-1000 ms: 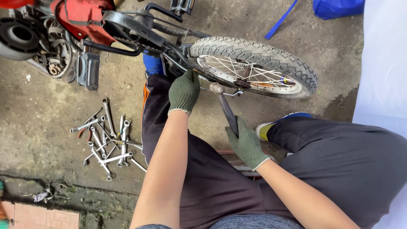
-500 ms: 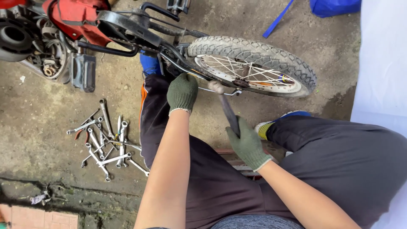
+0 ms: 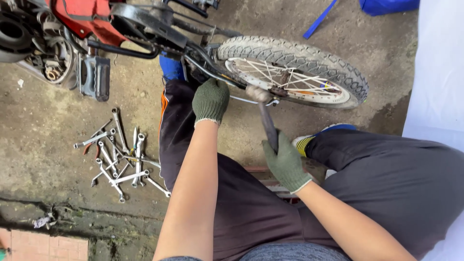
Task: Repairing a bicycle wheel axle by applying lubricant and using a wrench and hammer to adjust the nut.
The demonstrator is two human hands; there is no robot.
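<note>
Slippage is your risk: your right hand point(image 3: 286, 162), in a green knit glove, is closed round the dark handle of a hammer point(image 3: 267, 121) whose head rests at the axle of the small knobbly-tyred wheel point(image 3: 295, 72). Your left hand point(image 3: 210, 100) grips the black frame tube point(image 3: 212, 72) right beside it, within reach of a glancing blow.

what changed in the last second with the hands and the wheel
Very little. The right hand keeps its grip on the hammer at the small bike wheel, and the left hand stays on the frame. The wrenches lie unmoved on the ground.
</note>
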